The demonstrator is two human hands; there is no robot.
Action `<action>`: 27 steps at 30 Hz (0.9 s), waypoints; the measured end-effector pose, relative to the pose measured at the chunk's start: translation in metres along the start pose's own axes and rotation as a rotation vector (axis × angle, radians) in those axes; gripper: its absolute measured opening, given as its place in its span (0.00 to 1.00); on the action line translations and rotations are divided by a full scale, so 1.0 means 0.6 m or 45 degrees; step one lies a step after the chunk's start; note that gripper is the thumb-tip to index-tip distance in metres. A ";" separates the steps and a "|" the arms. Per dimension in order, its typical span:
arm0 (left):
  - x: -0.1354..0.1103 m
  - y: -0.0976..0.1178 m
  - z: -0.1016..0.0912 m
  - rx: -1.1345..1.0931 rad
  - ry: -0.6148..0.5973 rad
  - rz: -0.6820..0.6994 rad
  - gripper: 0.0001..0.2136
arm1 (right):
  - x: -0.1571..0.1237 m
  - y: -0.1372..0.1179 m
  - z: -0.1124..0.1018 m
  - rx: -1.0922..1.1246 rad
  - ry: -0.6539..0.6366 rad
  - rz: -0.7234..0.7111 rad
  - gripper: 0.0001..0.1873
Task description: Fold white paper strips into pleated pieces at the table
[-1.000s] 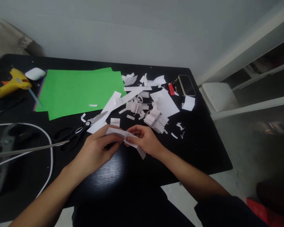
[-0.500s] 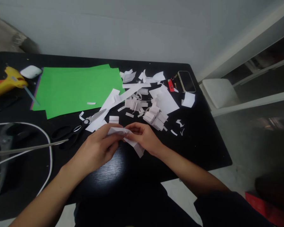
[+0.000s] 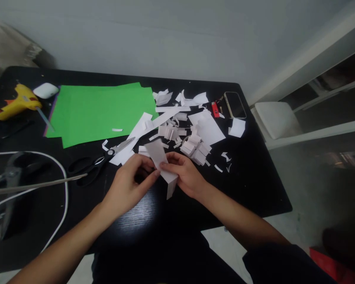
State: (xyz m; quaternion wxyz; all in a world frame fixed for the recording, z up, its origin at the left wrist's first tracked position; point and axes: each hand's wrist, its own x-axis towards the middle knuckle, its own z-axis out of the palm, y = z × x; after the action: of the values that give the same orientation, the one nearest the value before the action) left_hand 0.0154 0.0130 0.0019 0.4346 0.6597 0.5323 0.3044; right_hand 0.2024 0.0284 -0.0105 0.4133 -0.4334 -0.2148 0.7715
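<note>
While right hand (image 3: 187, 176) pinches, folded paper (image 3: 156, 153) now angled more steeply

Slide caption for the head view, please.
Right hand pinching folded white paper, left hand at its edge, scissors and paper scraps nearby.

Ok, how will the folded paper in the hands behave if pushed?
The folded paper probably weighs little, as it looks like a single thin strip. It should flex most readily near its lower end, where a flap already angles down. The upper part may hold fairly straight, since it juts past the right hand's thumb without visibly drooping.
</note>
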 end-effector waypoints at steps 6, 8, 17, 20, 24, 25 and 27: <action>0.002 -0.002 0.011 -0.202 0.006 -0.089 0.11 | -0.007 0.004 0.001 -0.177 -0.074 -0.113 0.19; 0.004 -0.001 0.005 -0.291 0.001 -0.131 0.09 | -0.009 0.001 0.000 -0.282 -0.106 -0.174 0.20; 0.016 -0.005 -0.028 -0.471 -0.337 -0.227 0.06 | -0.025 -0.019 -0.004 -0.436 -0.291 -0.403 0.46; 0.015 -0.004 -0.032 -0.309 -0.466 -0.183 0.05 | -0.032 -0.022 -0.001 -0.525 -0.320 -0.489 0.43; 0.012 0.006 -0.035 -0.189 -0.589 -0.152 0.06 | -0.039 -0.030 0.002 -0.702 -0.360 -0.599 0.28; 0.012 0.008 -0.036 -0.187 -0.584 -0.151 0.06 | -0.039 -0.031 0.002 -0.754 -0.360 -0.625 0.21; 0.013 0.012 -0.039 -0.195 -0.527 -0.149 0.06 | -0.036 -0.035 0.001 -0.833 -0.327 -0.666 0.12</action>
State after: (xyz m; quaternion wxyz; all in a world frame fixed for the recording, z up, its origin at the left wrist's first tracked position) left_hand 0.0003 0.0256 0.0178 0.6003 0.6412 0.4444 0.1763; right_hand 0.2175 0.0225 0.0147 0.4056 -0.3731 -0.6001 0.5798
